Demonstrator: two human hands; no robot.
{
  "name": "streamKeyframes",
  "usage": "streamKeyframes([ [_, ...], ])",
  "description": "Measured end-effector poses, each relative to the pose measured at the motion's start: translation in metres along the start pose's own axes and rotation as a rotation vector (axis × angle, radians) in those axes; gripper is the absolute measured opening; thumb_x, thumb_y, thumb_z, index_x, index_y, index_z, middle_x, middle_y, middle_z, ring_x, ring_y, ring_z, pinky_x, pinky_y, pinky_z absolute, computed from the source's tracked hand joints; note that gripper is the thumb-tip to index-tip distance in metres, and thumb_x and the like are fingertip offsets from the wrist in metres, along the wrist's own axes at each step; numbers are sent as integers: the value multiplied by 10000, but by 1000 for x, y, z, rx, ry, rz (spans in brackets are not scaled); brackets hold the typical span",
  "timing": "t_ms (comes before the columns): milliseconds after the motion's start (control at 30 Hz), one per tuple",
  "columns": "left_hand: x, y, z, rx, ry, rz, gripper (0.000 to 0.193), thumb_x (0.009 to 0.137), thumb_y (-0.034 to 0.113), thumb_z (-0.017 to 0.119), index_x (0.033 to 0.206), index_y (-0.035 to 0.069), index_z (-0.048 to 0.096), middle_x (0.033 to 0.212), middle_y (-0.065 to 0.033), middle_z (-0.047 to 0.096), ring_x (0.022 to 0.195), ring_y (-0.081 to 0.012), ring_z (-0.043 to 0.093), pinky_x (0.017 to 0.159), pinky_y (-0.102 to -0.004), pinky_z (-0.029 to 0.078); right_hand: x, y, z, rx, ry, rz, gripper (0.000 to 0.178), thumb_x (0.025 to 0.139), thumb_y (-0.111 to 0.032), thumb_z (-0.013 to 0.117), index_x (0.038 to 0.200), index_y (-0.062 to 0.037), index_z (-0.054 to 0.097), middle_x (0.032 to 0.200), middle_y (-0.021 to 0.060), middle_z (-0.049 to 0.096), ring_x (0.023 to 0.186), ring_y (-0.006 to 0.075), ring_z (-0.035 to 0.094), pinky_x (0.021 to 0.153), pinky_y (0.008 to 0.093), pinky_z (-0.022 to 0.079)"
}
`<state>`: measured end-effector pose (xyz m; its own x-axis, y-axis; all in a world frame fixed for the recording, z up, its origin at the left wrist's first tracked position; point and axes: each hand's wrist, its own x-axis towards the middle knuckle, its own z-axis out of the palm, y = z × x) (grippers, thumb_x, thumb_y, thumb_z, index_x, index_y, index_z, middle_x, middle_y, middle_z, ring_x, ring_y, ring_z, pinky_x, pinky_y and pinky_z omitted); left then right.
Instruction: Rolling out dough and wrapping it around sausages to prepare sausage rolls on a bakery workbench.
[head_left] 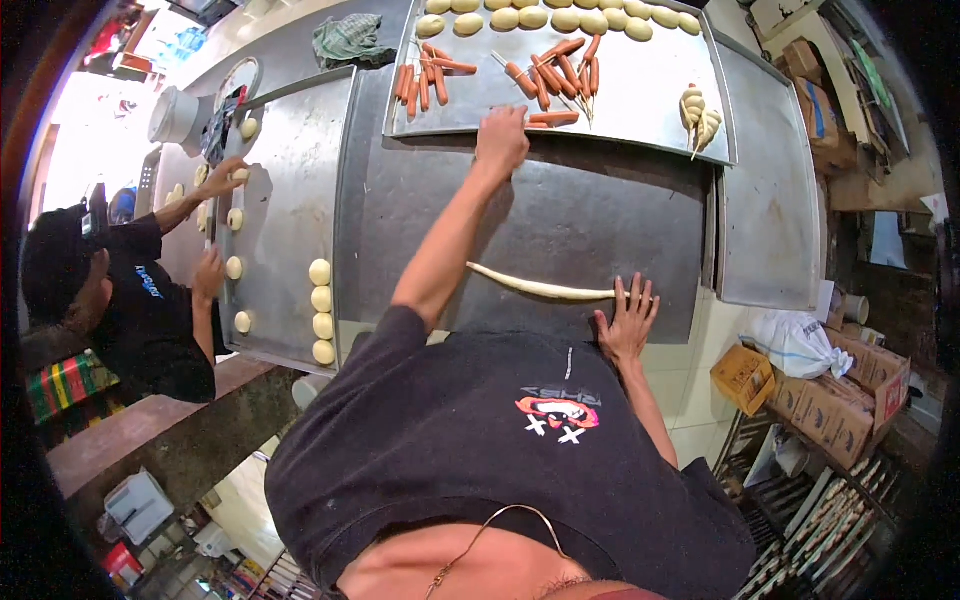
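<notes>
My left hand (503, 140) reaches to the front edge of a large metal tray (450, 128). Its fingers are closed at the end of a sausage on a stick (553, 119) lying there. Two groups of skewered sausages (430, 80) rest farther back on the tray. A long thin rope of dough (545, 290) stretches across the dark worktop (600, 220) before me. My right hand (628, 315) lies with fingers spread on the rope's right end. Two dough-wrapped skewers (700, 122) sit at the tray's right, and rows of dough balls (533, 18) line its far side.
On the left, a co-worker (130, 290) handles dough pieces over another metal tray (290, 200) with several dough balls (321, 299). A crumpled green cloth (350, 42) lies behind it. A bare metal tray (768, 220) stands at right, with cardboard boxes (825, 415) and a white bag (795, 343) below.
</notes>
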<state>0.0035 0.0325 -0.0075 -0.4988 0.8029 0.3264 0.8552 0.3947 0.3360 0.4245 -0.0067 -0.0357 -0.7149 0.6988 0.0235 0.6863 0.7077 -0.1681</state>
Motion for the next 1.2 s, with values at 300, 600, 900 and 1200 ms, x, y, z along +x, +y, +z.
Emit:
streamKeyframes([
  [300, 25, -21, -8, -333, 123, -30, 137, 831, 113, 642, 842, 20, 742, 852, -197, 702, 801, -363, 687, 743, -440, 537, 21, -41, -11, -36, 155, 125, 702, 944, -574, 491, 1515, -180, 382, 1626, 142, 195, 1488, 428, 120, 1174, 605, 62],
  [600, -199, -17, -85, -1552, 46, -990, 326, 1044, 290, 503, 1017, -11, 625, 746, 9, 511, 639, -101, 470, 598, -273, 393, 115, -154, 11, 475, 57, -617, 303, 776, -256, 742, 1041, -113, 703, 1108, 58, 624, 1129, 282, 521, 934, 444, 404],
  [900, -257, 33, -107, -1210, 66, -1154, 225, 960, 188, 660, 1059, -11, 699, 817, -44, 712, 563, -36, 503, 516, -197, 397, 109, -191, -9, 1074, -65, -253, 162, 841, -138, 722, 934, -9, 746, 816, 152, 728, 686, 260, 703, 649, 346, 557],
  [1200, -228, 53, -97, -1122, -51, -862, 183, 927, 147, 671, 962, -11, 756, 768, -20, 711, 559, -28, 515, 490, -201, 412, 105, -166, -35, 1097, -11, -114, 154, 831, -143, 739, 919, -18, 760, 808, 132, 722, 689, 202, 689, 643, 312, 540],
])
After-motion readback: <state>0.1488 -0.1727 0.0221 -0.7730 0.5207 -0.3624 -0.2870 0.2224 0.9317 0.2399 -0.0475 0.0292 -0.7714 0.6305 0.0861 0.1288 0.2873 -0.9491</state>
